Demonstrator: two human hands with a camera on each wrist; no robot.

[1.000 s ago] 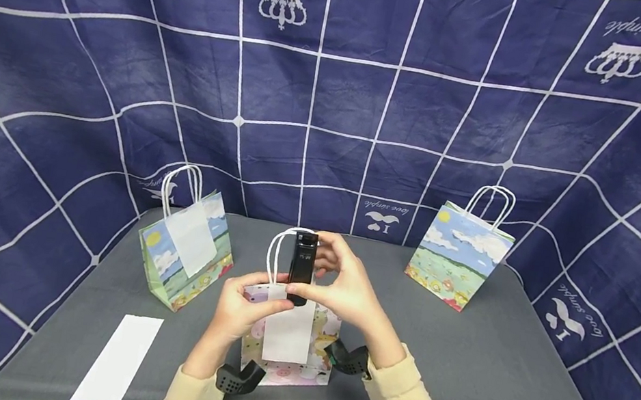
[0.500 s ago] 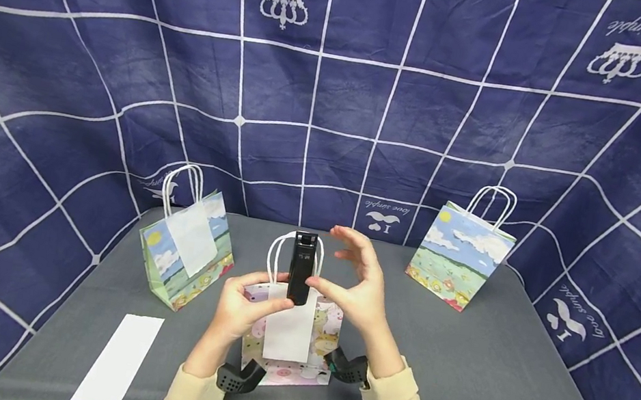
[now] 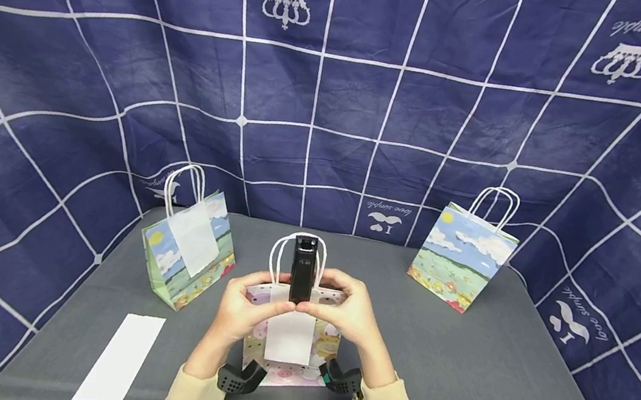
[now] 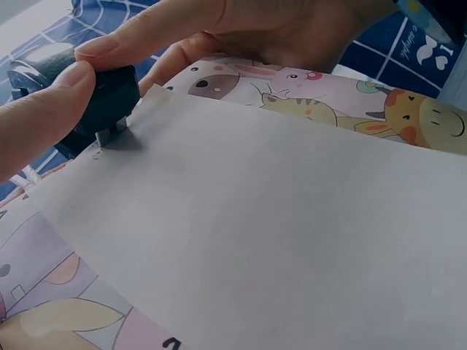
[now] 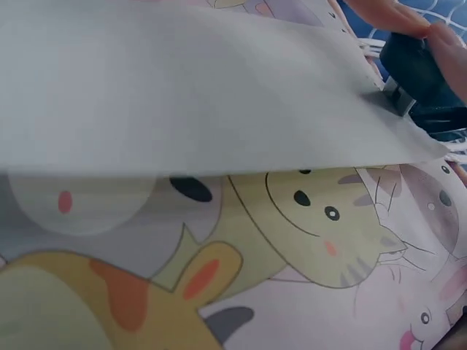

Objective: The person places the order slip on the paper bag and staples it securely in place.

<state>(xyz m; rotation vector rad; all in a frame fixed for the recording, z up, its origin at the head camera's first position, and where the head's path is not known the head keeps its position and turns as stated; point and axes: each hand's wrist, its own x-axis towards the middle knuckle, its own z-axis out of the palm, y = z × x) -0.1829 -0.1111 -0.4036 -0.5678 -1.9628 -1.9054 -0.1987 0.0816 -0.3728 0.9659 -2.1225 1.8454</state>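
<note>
A black stapler (image 3: 303, 272) stands over the top edge of the middle paper bag (image 3: 326, 349), which has cartoon animals printed on it. My left hand (image 3: 245, 306) and my right hand (image 3: 349, 309) pinch it from both sides, thumbs meeting tip to tip at its near end, other fingers behind the bag's rim. A white paper sheet (image 3: 288, 340) hangs down the bag's front. In the left wrist view the stapler's head (image 4: 109, 102) bites over the sheet's upper edge, with both thumbs pressing on it. From the right wrist the same stapler (image 5: 417, 69) shows at that edge.
At the left stands a landscape bag (image 3: 187, 263) with a white sheet on its front. Another landscape bag (image 3: 463, 254) leans at the back right. A loose white strip (image 3: 119, 360) lies front left on the grey table (image 3: 454, 386). A blue checked cloth (image 3: 349, 94) hangs behind.
My right hand let its fingers lift off the stapler, then came down and in beside my left hand, its thumb now at the stapler's near end. The left hand stayed in place.
</note>
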